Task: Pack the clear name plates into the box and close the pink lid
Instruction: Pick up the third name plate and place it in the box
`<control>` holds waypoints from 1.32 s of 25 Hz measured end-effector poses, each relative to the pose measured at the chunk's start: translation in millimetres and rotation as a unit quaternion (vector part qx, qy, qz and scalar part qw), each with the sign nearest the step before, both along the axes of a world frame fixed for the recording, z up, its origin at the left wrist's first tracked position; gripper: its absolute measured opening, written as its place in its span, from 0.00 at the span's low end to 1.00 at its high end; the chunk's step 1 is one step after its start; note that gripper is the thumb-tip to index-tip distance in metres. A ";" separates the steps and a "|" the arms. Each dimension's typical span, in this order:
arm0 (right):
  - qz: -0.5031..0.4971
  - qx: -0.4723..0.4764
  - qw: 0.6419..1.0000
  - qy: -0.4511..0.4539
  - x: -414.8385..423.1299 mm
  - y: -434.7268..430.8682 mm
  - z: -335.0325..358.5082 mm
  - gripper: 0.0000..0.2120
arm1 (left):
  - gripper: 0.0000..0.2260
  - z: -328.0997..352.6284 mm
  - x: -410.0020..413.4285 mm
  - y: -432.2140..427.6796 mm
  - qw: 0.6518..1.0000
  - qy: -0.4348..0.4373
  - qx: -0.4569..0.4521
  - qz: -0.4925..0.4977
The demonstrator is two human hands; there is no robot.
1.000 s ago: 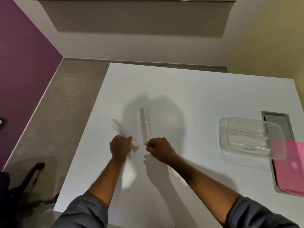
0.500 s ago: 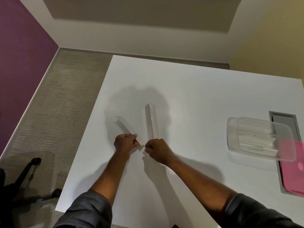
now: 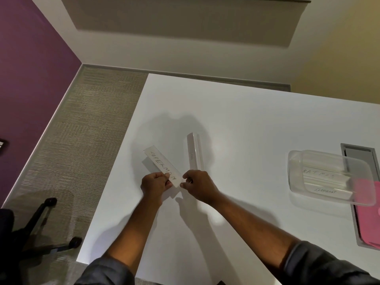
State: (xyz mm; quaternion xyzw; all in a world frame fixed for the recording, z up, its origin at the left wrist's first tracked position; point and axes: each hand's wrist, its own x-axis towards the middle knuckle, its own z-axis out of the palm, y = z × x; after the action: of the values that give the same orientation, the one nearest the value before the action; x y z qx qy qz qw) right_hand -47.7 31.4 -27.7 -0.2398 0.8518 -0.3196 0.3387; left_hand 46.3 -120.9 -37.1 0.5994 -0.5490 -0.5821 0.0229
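A clear name plate marked SUPERMAN [image 3: 161,163] lies tilted over the white table [image 3: 236,120], its near end pinched by my left hand [image 3: 155,185]. My right hand [image 3: 198,185] touches the same near end with its fingertips. A second clear name plate [image 3: 194,152] stands on the table just beyond my right hand, apart from it. At the right sits the clear plastic box [image 3: 296,161], open, with plates marked BATMAN and ELEPHANT inside. The pink lid [image 3: 368,219] lies under and beside the box's right end.
A grey recessed cable hatch [image 3: 356,152] is set in the table behind the box. The table's left edge drops to carpet, where a black office chair base [image 3: 41,225] stands. A purple wall runs along the left.
The SUPERMAN plate has been tipped up so its lettering faces me, and my right hand has closed in onto its near end. The view has shifted slightly.
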 end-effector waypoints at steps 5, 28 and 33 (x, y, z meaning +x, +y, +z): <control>-0.006 -0.017 1.000 0.005 2.8 -4.3 6.0 0.30 | 0.09 18.1 8.0 8.6 0.999 0.031 0.030 0.025; -0.028 -0.001 1.000 -0.012 -59.5 169.8 56.7 0.33 | 0.17 85.6 -28.3 43.5 0.974 0.179 0.103 -0.097; -0.023 0.003 1.000 -0.019 -78.1 231.2 70.1 0.31 | 0.30 95.1 -47.7 64.6 0.925 0.110 -0.004 -0.364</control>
State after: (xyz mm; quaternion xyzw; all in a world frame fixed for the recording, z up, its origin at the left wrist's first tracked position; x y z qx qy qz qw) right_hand -125.8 262.6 42.4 -0.2131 0.8514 -0.3289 0.3488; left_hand -1.4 -56.3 57.9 0.2899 -0.7258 -0.6105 -0.1281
